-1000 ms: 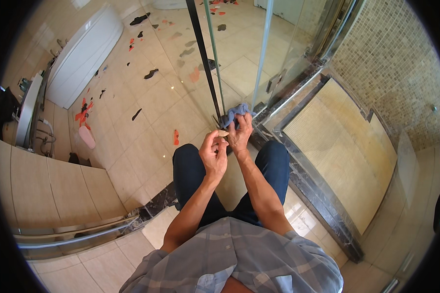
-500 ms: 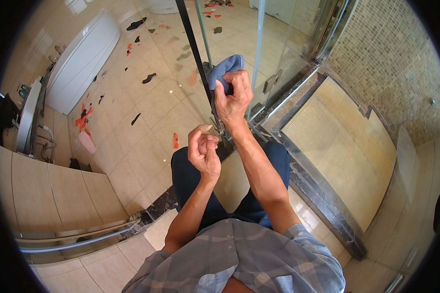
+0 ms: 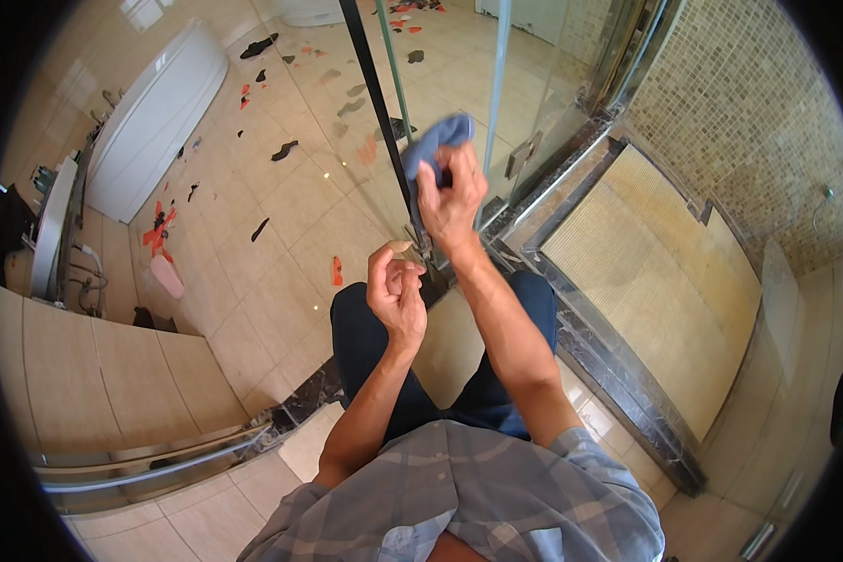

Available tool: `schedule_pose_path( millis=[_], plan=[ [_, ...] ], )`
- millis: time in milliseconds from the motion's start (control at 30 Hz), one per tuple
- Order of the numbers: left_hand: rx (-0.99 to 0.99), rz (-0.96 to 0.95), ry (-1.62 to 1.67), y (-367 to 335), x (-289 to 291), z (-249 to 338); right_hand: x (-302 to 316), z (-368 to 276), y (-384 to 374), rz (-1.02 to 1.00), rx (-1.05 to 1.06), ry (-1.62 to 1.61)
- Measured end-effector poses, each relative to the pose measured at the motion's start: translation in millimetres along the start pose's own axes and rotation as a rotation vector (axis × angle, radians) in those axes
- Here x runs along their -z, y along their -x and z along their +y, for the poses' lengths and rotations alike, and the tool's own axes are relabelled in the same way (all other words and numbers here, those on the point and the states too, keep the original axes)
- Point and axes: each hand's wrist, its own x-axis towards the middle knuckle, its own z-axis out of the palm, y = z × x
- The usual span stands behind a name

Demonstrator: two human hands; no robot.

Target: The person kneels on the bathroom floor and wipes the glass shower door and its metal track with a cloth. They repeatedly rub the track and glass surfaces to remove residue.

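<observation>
My right hand [image 3: 451, 192] grips a folded blue-grey cloth [image 3: 433, 145] at the upright edge of a glass shower door [image 3: 496, 89], close to its black edge strip [image 3: 377, 84]. Part of the cloth sticks out beyond my fingers, slightly blurred. Lower and to the left, my left hand [image 3: 398, 295] is held with curled fingers near the foot of the door. Something small and pale shows by its fingertips; I cannot make out whether it is held. Beneath my hands sits a metal fitting [image 3: 421, 245] at the door's lower corner.
Black and red scraps [image 3: 159, 229] litter the tiled floor on the left, near a pink slipper-shaped thing [image 3: 167, 277]. A white bathtub [image 3: 159, 122] stands at the far left. To the right, a ribbed beige mat [image 3: 656, 281] lies inside a dark stone curb [image 3: 618, 393], beside a mosaic wall [image 3: 749, 122].
My right hand and the cloth have shifted slightly down and to the right along the door edge. My left hand has moved a little to the right, its fingers still curled.
</observation>
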Motion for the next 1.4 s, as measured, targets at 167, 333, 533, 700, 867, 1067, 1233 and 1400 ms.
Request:
schedule_pose_path(
  millis=[167,333,533,700,867,1067,1233,1400],
  plan=[
    [0.008,0.004,0.058,-4.4,-0.7,-5.9,-9.8,-39.6,-92.6,-0.049,-0.031,-0.067],
    [-0.044,-0.031,0.13,-18.7,-18.0,5.2,5.5,-18.9,-58.4,-0.084,-0.06,-0.071],
    [-0.017,-0.041,0.124,-13.5,-14.5,10.7,34.9,61.9,76.2,-0.181,-0.315,0.056],
    [0.043,-0.108,0.144,-2.2,-18.5,9.0,39.2,82.1,117.1,-0.137,-0.423,0.22],
    [0.023,-0.069,0.143,-4.7,-12.1,10.3,4.2,22.0,-4.2,0.058,-0.163,0.188],
    [0.008,-0.029,0.069,-6.3,-11.4,13.4,-23.7,-16.7,-62.0,0.154,0.05,0.023],
    [0.067,-0.002,0.061,-6.3,-3.3,9.6,-10.9,28.8,3.3,0.014,-0.035,0.128],
    [0.114,-0.012,0.008,-2.3,1.3,2.0,8.1,63.8,81.3,-0.041,-0.26,0.118]
  ],
)
